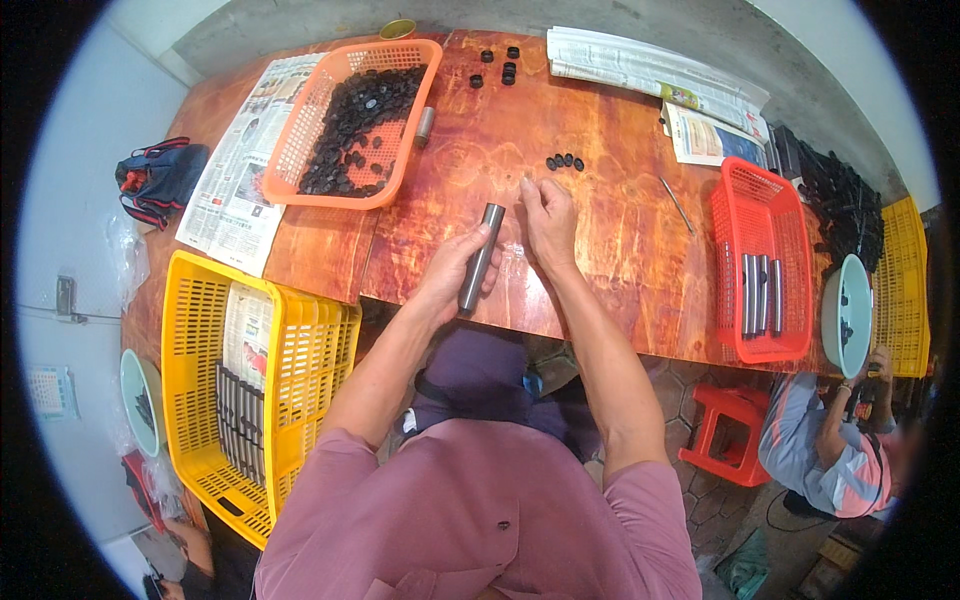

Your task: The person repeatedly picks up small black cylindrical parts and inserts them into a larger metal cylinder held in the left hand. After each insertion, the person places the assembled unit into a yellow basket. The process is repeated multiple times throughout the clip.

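Note:
My left hand (pixel 452 268) is closed around a dark grey metal tube (pixel 484 250), which tilts over the table's near edge. To its right, my right hand (pixel 550 222) is closed in a pinch just above the tabletop. Whatever its fingers may hold is too small or hidden to name. Beyond that hand lies a short row of small black round caps (pixel 566 162). Several more black caps (pixel 509 72) sit at the table's far side. An orange basket (pixel 287 128) at the far left holds a heap of similar black pieces (pixel 345 135), with a short grey cylinder (pixel 425 125) beside it.
A red basket (pixel 733 215) with several tubes stands at right, near a thin metal rod (pixel 676 203). Newspapers (pixel 640 68) lie at the back. A yellow crate (pixel 310 400) of tubes stands left. Near a red stool (pixel 725 432), another person (pixel 830 450) sits at right.

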`<action>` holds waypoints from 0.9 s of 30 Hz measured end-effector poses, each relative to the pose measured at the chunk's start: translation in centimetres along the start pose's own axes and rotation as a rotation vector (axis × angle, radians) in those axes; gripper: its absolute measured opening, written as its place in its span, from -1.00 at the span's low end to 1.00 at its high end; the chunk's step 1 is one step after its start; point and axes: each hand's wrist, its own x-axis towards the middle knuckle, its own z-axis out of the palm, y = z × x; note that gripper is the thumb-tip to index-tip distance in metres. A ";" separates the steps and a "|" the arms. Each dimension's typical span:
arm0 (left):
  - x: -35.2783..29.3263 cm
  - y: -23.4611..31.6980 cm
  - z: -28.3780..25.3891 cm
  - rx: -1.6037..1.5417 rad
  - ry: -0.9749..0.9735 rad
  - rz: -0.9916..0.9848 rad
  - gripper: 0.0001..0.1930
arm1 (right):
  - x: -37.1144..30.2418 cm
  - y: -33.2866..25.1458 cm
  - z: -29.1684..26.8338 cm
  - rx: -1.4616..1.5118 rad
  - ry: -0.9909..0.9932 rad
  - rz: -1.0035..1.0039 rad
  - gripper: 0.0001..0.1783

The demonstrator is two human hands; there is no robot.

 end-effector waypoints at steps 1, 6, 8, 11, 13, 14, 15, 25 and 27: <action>0.0 0.0 0.0 -0.014 0.001 -0.004 -0.59 | 0.0 0.0 0.0 0.004 -0.005 0.005 -0.59; -0.3 0.2 0.5 -0.037 0.058 -0.018 -0.65 | -0.1 0.0 0.1 0.032 -0.023 0.023 -0.55; -0.1 0.0 0.3 -0.038 0.052 -0.010 -0.67 | -0.1 0.1 0.0 -0.016 -0.029 0.007 -0.54; 0.1 -0.5 -0.1 0.027 -0.024 0.038 -0.66 | 0.0 0.1 0.0 -0.043 -0.041 0.003 -0.53; 0.1 -0.6 0.0 0.031 -0.008 0.034 -0.65 | 0.0 0.0 -0.1 -0.045 -0.046 0.009 -0.53; 0.2 -0.5 0.0 0.034 0.000 0.033 -0.64 | 0.0 -0.1 -0.1 -0.046 -0.047 0.010 -0.53; 0.2 -0.3 0.1 0.015 0.002 0.030 -0.62 | 0.0 -0.2 0.0 -0.047 -0.049 0.011 -0.53; 0.3 -0.1 -1.2 -0.207 -0.046 -0.037 -0.51 | -0.1 -0.6 -0.2 -0.060 -0.058 0.017 -0.57; 0.3 -0.1 -1.2 -0.211 -0.044 -0.043 -0.50 | -0.1 -0.6 -0.1 -0.046 -0.054 0.022 -0.57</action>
